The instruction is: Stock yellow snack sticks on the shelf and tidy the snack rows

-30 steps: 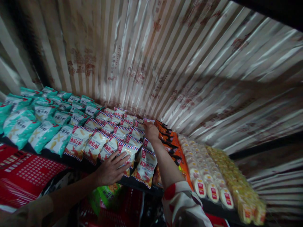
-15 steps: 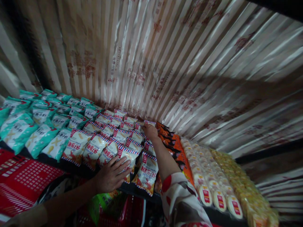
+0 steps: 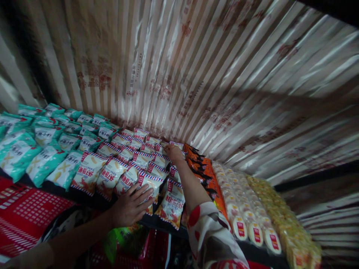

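Note:
Rows of white snack bags with red and blue striped edges (image 3: pixel 112 172) lie on a dark shelf. My left hand (image 3: pixel 130 205) rests flat with spread fingers on the front bag of one row (image 3: pixel 150 185). My right hand (image 3: pixel 174 152) reaches far back along the right-hand row and touches a bag at the rear (image 3: pixel 157 147); its fingers are curled down on the bags and I cannot make out a grip. My right sleeve (image 3: pixel 213 239) is pale with red patches.
Teal snack bags (image 3: pixel 42 145) fill the shelf's left part. Orange packets (image 3: pixel 207 175), a row of pale round cakes (image 3: pixel 241 209) and yellow packs (image 3: pixel 283 220) lie to the right. A striped shiny sheet (image 3: pixel 196 74) backs the shelf. Red baskets (image 3: pixel 28 213) and a green bag (image 3: pixel 123 239) sit below.
My right hand has slid slightly left and further back along the rear bags. My left hand stays on the front bag. The view has shifted a little.

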Demonstrator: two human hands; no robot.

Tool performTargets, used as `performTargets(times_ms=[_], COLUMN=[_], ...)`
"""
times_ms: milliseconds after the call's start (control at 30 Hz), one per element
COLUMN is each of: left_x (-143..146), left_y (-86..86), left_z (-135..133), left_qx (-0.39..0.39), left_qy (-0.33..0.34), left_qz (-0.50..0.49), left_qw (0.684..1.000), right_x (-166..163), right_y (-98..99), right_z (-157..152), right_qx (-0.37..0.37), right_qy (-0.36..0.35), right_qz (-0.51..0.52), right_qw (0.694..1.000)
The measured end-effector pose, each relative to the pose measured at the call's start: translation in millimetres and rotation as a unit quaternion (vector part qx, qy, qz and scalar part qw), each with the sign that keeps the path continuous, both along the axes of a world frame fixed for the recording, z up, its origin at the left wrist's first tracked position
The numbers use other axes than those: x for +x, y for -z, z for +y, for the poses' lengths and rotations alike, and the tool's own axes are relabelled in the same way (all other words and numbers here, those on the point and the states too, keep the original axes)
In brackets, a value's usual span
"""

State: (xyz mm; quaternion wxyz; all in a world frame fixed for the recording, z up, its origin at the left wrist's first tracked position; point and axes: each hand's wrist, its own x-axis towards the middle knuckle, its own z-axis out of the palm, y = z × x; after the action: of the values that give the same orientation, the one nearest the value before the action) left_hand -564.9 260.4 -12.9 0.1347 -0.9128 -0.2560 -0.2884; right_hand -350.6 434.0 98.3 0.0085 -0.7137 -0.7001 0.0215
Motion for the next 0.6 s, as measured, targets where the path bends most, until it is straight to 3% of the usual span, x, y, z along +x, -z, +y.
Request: performTargets(times_ms=[300, 600], left_x=[2, 1], left_y=[-4.1, -1.0], left_z=[-2, 2], left_qx=[0.013, 0.027], left_qy=[-0.007, 0.014], left_qz=[-0.015, -0.023], left_qw=[1.0, 0.999], right_x=[28, 13], right_y=[-17.3, -10.8], right_z=[-7, 17], right_qx=[0.005, -0.008], right_qy=[0.025, 0.0], right_qz=[-0.03, -0.059], right_qw=[0.999, 0.998])
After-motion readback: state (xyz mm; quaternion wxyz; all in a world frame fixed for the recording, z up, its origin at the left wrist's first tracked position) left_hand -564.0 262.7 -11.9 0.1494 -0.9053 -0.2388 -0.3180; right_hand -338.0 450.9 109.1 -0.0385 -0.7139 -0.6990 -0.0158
